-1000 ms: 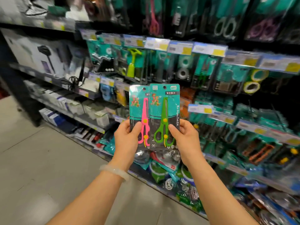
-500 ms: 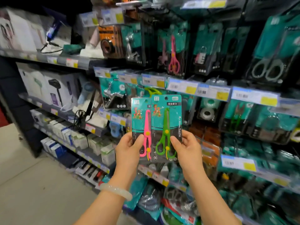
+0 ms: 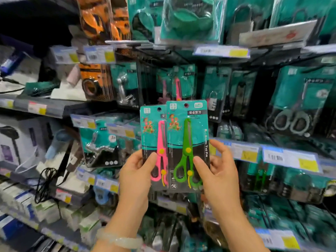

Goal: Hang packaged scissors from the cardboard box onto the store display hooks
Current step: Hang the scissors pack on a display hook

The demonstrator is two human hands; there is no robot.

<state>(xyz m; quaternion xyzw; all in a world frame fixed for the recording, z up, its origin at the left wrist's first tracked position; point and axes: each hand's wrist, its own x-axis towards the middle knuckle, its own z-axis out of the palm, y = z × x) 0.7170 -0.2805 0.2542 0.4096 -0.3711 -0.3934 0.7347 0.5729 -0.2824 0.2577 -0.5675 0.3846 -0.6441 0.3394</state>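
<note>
Left hand (image 3: 135, 176) pinches the pink scissors pack (image 3: 154, 142), right hand (image 3: 219, 174) the green scissors pack (image 3: 187, 142); next, presumably, threading hang-holes onto the hook holding matching hung scissors (image 3: 179, 84).

Two scissor packs (image 3: 174, 142) overlap, the right one in front, held before hanging scissors (image 3: 179, 82) on the display.

glossy clear plastic over printed card on the scissors packs (image 3: 187, 142), plastic-handled
</note>
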